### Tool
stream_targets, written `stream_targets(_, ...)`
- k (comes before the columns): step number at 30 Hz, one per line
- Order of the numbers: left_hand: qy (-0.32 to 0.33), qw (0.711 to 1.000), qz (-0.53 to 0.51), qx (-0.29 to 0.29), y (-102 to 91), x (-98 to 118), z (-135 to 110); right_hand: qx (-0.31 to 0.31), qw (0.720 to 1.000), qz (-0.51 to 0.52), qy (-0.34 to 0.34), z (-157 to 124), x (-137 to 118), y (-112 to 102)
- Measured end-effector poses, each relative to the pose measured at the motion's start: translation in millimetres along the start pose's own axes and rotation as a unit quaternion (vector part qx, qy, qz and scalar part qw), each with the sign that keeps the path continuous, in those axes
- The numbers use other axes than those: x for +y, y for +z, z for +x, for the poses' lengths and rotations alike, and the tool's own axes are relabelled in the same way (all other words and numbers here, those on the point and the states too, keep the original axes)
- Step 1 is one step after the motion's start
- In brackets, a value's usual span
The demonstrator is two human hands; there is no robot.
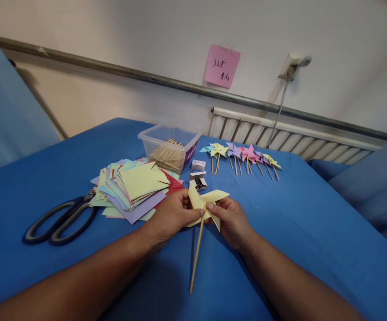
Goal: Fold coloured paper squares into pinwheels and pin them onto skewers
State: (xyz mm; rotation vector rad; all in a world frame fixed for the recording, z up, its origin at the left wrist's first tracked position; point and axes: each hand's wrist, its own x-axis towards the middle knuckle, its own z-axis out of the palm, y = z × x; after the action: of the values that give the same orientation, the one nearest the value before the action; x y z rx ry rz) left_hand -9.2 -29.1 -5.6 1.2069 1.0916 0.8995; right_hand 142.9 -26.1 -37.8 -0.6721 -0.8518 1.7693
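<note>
Between my hands is a yellow paper pinwheel (210, 197) with a thin wooden stick (197, 254) slanting down toward me from its middle. My left hand (176, 209) pinches the pinwheel's left side, thumb near the top of the stick. From the right, my right hand (230, 219) grips the paper, its thumb pressed close to the centre. The fingers behind the paper are partly hidden. Just beyond the pinwheel stands a small open box (198, 182) with dark little pieces inside, and a second small box (198, 165) lies behind it.
A pile of coloured paper sheets (143, 180) lies to the left, with large dark-handled scissors (59, 223) beside it. Behind, a clear plastic tub (169, 149) holds wooden sticks. Several finished pinwheels (235, 150) lie at the back right on the blue cloth (300, 223).
</note>
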Motion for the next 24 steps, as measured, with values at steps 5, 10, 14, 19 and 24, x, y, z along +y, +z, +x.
stream_targets(5, 0.005, 1.000, 0.003, 0.000, -0.2, 1, -1, 0.010, 1.000, -0.016, 0.000, 0, -1, 0)
stream_targets(10, 0.007, 1.000, 0.009, 0.014, -0.3, 4, -2, 0.013, 1.000, -0.022, -0.008, 0, 0, 1)
stream_targets(14, 0.000, 1.000, 0.003, 0.030, 1.6, 5, -3, 0.016, 1.000, -0.025, -0.007, 0, 1, 1)
stream_targets(19, -0.003, 0.999, -0.029, 0.022, 3.4, 8, -4, 0.020, 1.000, -0.010, 0.004, -3, -1, 5)
stream_targets(24, 0.016, 0.993, -0.069, 0.092, -2.1, 10, -1, -0.015, 0.998, 0.002, 0.053, -10, 2, 12)
